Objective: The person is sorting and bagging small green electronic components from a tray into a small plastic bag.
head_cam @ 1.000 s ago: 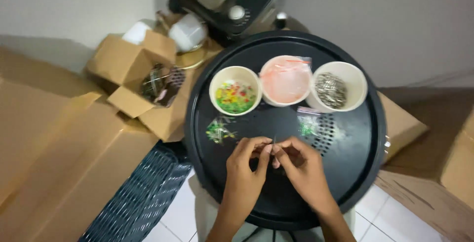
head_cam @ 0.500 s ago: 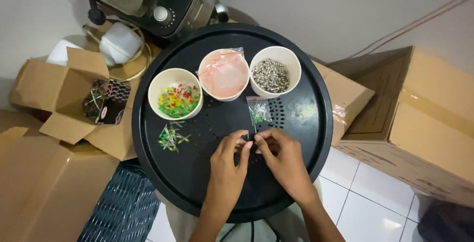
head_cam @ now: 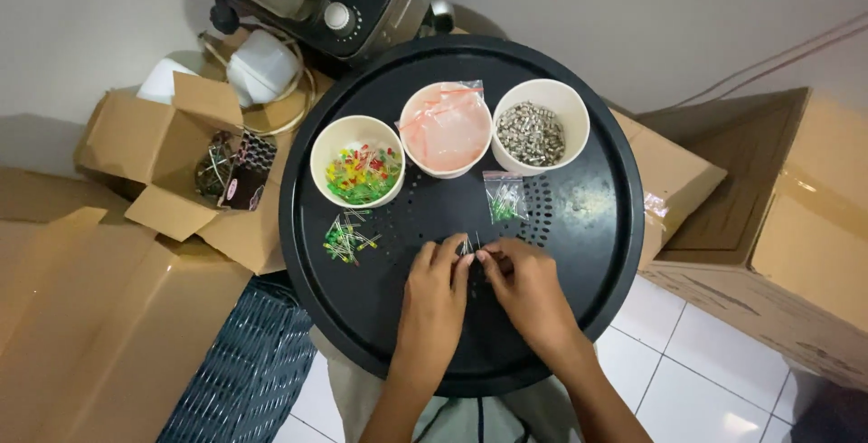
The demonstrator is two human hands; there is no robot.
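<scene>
Left hand [head_cam: 436, 291] and right hand [head_cam: 524, 289], both pinched on what seem thin wire-legged parts [head_cam: 468, 246] below the middle bowl [head_cam: 446, 129]: keep legs aligned, fingertips close.

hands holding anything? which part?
Both hands, left hand and right hand, pinch a few small thin-legged parts between their fingertips, over the black tray. Which part is gripped cannot be told.

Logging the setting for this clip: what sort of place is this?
Probably a home work corner, not a workshop: a round black tray-table on a tiled floor, cardboard boxes around it, and bowls of small coloured parts being sorted by hand.
</scene>
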